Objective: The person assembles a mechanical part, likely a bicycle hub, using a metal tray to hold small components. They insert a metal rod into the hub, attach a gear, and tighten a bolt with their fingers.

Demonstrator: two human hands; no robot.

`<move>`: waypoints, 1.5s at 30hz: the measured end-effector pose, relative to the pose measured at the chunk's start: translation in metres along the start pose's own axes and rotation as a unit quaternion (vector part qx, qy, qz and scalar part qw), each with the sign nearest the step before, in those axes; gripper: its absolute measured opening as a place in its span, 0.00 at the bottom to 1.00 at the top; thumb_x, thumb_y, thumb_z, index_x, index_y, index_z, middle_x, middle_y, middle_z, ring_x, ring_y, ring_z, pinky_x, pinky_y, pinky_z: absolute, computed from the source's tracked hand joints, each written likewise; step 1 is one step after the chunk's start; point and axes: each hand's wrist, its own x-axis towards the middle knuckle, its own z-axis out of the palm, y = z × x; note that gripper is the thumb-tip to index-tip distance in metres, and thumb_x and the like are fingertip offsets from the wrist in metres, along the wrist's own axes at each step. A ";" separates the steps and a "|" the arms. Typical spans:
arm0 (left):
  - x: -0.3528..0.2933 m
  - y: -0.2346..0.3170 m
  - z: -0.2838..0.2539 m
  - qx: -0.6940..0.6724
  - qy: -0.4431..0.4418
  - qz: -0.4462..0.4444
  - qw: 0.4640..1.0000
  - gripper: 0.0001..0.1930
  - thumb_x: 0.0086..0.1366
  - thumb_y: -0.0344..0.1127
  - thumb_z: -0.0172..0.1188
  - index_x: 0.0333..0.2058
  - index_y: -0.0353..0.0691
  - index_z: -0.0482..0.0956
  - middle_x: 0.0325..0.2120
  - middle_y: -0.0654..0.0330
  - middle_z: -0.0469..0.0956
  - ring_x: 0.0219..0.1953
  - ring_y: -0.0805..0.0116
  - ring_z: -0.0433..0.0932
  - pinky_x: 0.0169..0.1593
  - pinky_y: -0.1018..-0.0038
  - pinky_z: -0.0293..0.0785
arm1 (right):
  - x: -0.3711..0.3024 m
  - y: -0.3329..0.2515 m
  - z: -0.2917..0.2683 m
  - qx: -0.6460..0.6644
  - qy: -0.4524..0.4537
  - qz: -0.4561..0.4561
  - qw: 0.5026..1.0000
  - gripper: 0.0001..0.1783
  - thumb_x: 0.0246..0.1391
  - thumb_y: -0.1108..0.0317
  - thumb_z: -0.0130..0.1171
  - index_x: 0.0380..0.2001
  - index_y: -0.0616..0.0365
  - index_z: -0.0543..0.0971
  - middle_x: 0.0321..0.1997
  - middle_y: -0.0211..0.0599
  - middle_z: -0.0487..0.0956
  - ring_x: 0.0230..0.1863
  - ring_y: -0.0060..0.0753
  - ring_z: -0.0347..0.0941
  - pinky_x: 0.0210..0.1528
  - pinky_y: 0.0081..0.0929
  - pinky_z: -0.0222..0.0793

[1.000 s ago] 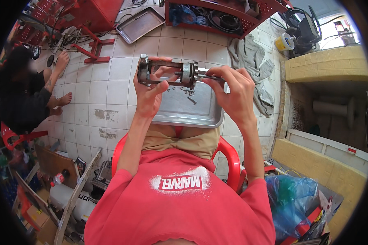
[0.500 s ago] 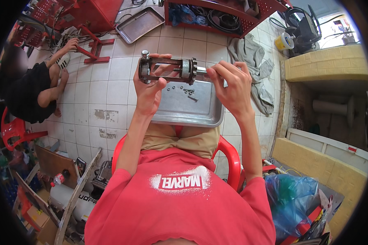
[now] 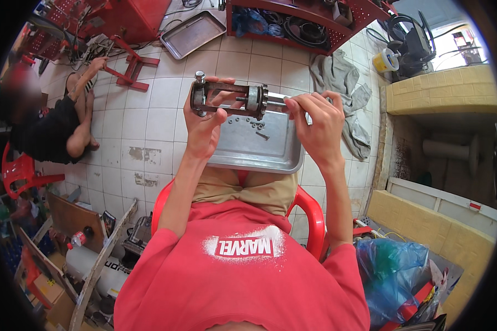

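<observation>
My left hand (image 3: 204, 129) is wrapped round a dark, cage-like metal frame (image 3: 232, 87) with two long side bars, held roughly level above the tray. At its left end sits a shiny bolt head (image 3: 200, 75). A toothed ring (image 3: 264, 101) closes the right end, next to a grey collar (image 3: 253, 98). From that ring a silver rod (image 3: 276, 101) sticks out to the right, and my right hand (image 3: 319, 124) pinches its outer end. Beneath, a metal tray (image 3: 286, 157) rests on my lap with several small nuts and a bolt (image 3: 262, 135) in it.
Another person (image 3: 44, 127) sits on the left by a red metal stand (image 3: 131, 71). Beyond lie an empty tray (image 3: 193, 34) and a red shelf unit (image 3: 292, 12). A grey cloth (image 3: 342, 83) and a white bucket (image 3: 385, 60) are at right, with a blue plastic bag (image 3: 392, 270) nearer.
My right hand has shifted slightly right, and more of the thin rod shows between its fingers and the toothed ring. The left hand still holds the frame. The other person leans differently.
</observation>
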 end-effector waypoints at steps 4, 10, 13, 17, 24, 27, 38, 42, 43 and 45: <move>0.001 0.001 0.000 0.012 -0.003 0.006 1.000 0.37 0.55 0.33 0.77 0.60 0.37 0.66 0.56 0.45 0.74 0.56 0.52 0.79 0.58 0.55 0.80 | -0.001 -0.006 0.002 0.029 -0.003 0.035 0.999 0.08 0.59 0.60 0.66 0.30 0.50 0.83 0.26 0.25 0.83 0.25 0.29 0.76 0.46 0.31 0.62; -0.001 0.000 -0.003 0.012 0.001 -0.006 1.000 0.37 0.55 0.34 0.78 0.60 0.37 0.67 0.56 0.46 0.74 0.55 0.53 0.79 0.57 0.55 0.80 | -0.009 -0.002 0.007 0.026 -0.029 0.047 0.998 0.08 0.61 0.59 0.64 0.31 0.50 0.82 0.24 0.25 0.82 0.22 0.29 0.73 0.44 0.31 0.62; -0.003 0.000 -0.002 0.021 0.007 -0.004 1.000 0.37 0.55 0.35 0.78 0.60 0.37 0.67 0.56 0.46 0.74 0.55 0.53 0.79 0.57 0.56 0.80 | -0.008 -0.007 0.006 0.038 -0.011 0.045 0.998 0.09 0.61 0.59 0.65 0.32 0.51 0.81 0.25 0.25 0.83 0.22 0.28 0.73 0.43 0.30 0.62; -0.005 0.000 -0.001 0.014 0.005 -0.009 1.000 0.38 0.55 0.35 0.78 0.61 0.38 0.67 0.57 0.46 0.74 0.55 0.54 0.79 0.56 0.56 0.80 | -0.008 -0.005 0.003 -0.017 -0.024 0.025 0.999 0.09 0.60 0.58 0.66 0.34 0.50 0.81 0.26 0.25 0.83 0.22 0.27 0.73 0.42 0.30 0.61; -0.005 0.000 -0.002 0.009 0.001 -0.008 1.000 0.37 0.55 0.34 0.78 0.60 0.38 0.67 0.56 0.46 0.75 0.55 0.54 0.80 0.56 0.57 0.81 | -0.011 -0.006 0.007 0.010 -0.019 0.033 0.999 0.10 0.58 0.56 0.68 0.34 0.49 0.81 0.26 0.25 0.83 0.23 0.27 0.75 0.39 0.30 0.59; -0.007 0.000 -0.001 0.015 -0.007 -0.006 1.000 0.36 0.55 0.33 0.77 0.59 0.37 0.67 0.56 0.46 0.75 0.55 0.54 0.80 0.56 0.56 0.81 | -0.013 -0.007 0.005 0.021 -0.044 0.054 0.997 0.11 0.57 0.56 0.68 0.32 0.49 0.81 0.25 0.25 0.83 0.22 0.28 0.74 0.39 0.29 0.58; -0.005 -0.001 -0.004 0.018 -0.008 -0.003 1.000 0.36 0.55 0.32 0.77 0.59 0.36 0.67 0.55 0.46 0.75 0.56 0.54 0.79 0.57 0.56 0.81 | -0.008 -0.016 0.003 0.045 -0.013 0.061 0.997 0.10 0.55 0.55 0.69 0.30 0.47 0.82 0.20 0.24 0.80 0.19 0.27 0.68 0.42 0.30 0.56; -0.006 -0.002 -0.004 0.000 -0.011 -0.007 1.000 0.36 0.55 0.32 0.77 0.59 0.36 0.67 0.56 0.46 0.74 0.56 0.53 0.79 0.57 0.57 0.81 | -0.011 -0.012 0.002 -0.012 -0.022 0.043 0.999 0.11 0.55 0.55 0.70 0.30 0.48 0.82 0.20 0.24 0.80 0.19 0.27 0.67 0.42 0.31 0.55; -0.007 -0.003 -0.004 0.001 -0.013 -0.004 1.000 0.36 0.55 0.32 0.77 0.59 0.36 0.67 0.56 0.46 0.74 0.56 0.53 0.79 0.57 0.56 0.81 | -0.011 -0.012 0.002 -0.010 -0.034 0.050 0.998 0.11 0.55 0.55 0.70 0.30 0.48 0.82 0.20 0.24 0.80 0.19 0.27 0.67 0.42 0.31 0.55; -0.007 -0.004 -0.005 0.002 -0.016 0.003 1.000 0.36 0.55 0.32 0.77 0.59 0.36 0.66 0.56 0.45 0.74 0.56 0.53 0.79 0.57 0.56 0.81 | -0.010 -0.013 0.003 0.008 -0.036 0.059 0.998 0.11 0.56 0.55 0.69 0.29 0.48 0.82 0.20 0.25 0.80 0.18 0.28 0.67 0.41 0.32 0.54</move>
